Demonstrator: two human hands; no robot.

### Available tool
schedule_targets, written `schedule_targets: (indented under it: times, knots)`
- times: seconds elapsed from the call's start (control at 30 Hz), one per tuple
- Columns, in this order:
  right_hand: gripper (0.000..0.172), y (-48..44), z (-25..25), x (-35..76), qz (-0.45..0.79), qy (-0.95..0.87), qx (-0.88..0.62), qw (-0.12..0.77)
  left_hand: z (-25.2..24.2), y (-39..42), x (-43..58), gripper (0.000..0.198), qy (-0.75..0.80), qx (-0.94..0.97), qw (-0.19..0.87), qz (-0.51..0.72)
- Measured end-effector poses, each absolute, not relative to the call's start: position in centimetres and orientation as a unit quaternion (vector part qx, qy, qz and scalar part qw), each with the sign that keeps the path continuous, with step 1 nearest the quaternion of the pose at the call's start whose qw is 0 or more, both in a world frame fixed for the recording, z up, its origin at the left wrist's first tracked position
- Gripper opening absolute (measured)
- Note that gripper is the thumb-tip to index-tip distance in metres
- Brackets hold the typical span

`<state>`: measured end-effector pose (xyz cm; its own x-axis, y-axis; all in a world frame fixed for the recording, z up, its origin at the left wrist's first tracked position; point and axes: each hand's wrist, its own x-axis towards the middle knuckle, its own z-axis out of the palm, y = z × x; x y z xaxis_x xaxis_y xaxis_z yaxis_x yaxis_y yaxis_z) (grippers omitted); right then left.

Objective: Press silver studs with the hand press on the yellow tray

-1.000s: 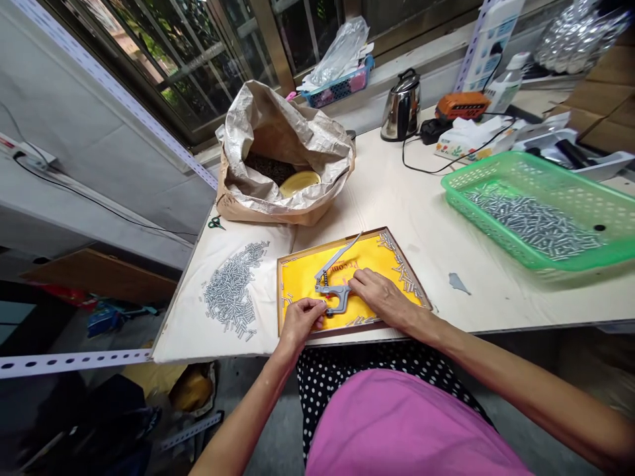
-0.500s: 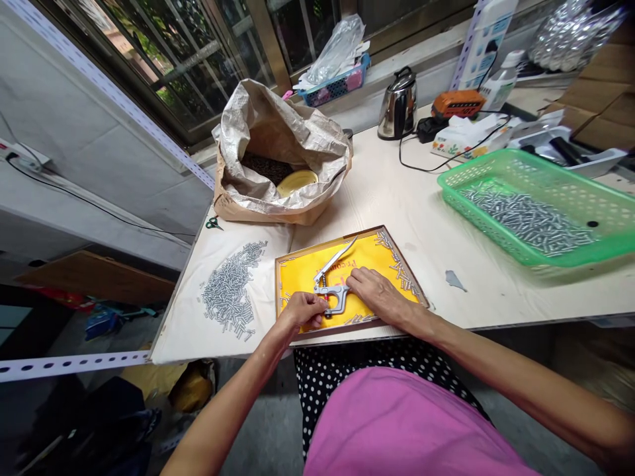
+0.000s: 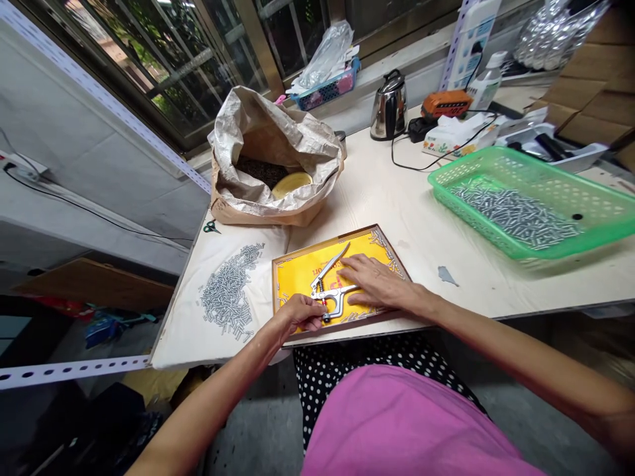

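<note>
Silver snap-fastener pliers [image 3: 339, 304] lie on the yellow bottom of a shallow tray [image 3: 296, 272], their upper handle raised at a slant. At the jaw end, beside a small red part, my left hand [image 3: 300, 313] has thumb and fingertips pressed together. Whatever sits in that pinch is too small or hidden. My right hand [image 3: 376, 283] rests over the tray's right half with its fingers spread, by the end of the pliers' lower handle. Small metal pins [image 3: 381, 246] lie along the tray's right side, and more are near its front edge.
Left of the tray is a heap of metal pins [image 3: 225, 294] on white cloth, with small scissors [image 3: 211, 227] behind it. A large open sack [image 3: 278, 215] stands at the back. A green basket [image 3: 501, 241] of pins sits right, and a kettle [image 3: 389, 109] stands behind.
My right hand's fingers have spread and come away from the pliers' lower handle. My left hand stays at the jaw end. The whole view has shifted slightly.
</note>
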<state>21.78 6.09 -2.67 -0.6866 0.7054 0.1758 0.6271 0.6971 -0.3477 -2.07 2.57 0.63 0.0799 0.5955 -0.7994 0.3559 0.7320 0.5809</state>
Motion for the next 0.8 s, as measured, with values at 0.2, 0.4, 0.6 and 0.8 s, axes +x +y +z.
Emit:
schedule_targets:
  times: [0.2,0.4,0.6,0.8]
  knots:
    - [0.092,10.6,-2.6,22.5,0.141,-0.928,-0.335,0.077,0.6,2.5,-1.9,0.033,0.676,0.359,0.637,0.09]
    - [0.09,12.3,-2.2,22.1,0.139,-0.933,-0.329,0.037,0.5,2.4,-1.9,0.035,0.682,0.358,0.63,0.096]
    - [0.077,12.2,-1.5,22.0,0.103,-0.939,-0.328,0.015,0.8,2.3,-1.7,0.036,0.691,0.37,0.615,0.087]
    - [0.063,11.0,0.0,22.3,0.125,-0.935,-0.332,-0.029,1.8,1.3,-1.0,0.036,0.726,0.538,0.427,0.015]
